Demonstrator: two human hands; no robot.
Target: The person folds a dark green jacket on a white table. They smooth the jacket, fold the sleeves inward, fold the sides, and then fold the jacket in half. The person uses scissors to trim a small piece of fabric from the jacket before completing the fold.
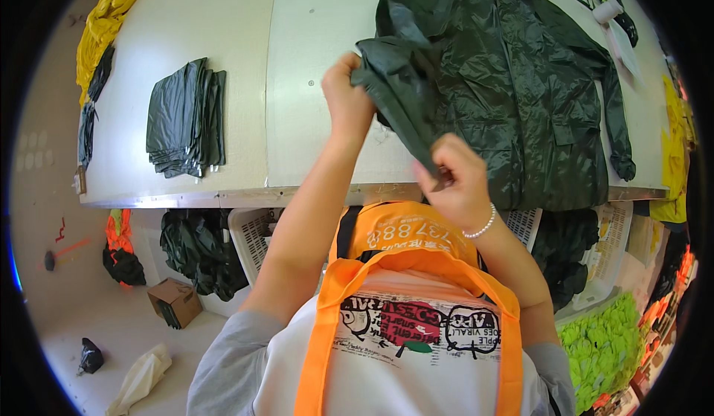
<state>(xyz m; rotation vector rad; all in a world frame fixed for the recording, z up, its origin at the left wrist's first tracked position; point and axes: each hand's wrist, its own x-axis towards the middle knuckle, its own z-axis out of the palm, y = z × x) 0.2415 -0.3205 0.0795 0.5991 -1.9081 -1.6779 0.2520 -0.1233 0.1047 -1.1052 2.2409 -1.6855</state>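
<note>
**Long, shiny dark green fabric piece slants between two hands**

Nearest, over the desk's edge, the right hand has its fingers clenched around the piece's lower end. Farther up, the left hand grips its upper end. Beside them, a glossy dark green jacket lies spread on the smooth white desk.

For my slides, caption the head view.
Left hand and right hand hold dark green fabric over a table, with a spread jacket and folded stack on it.
</note>
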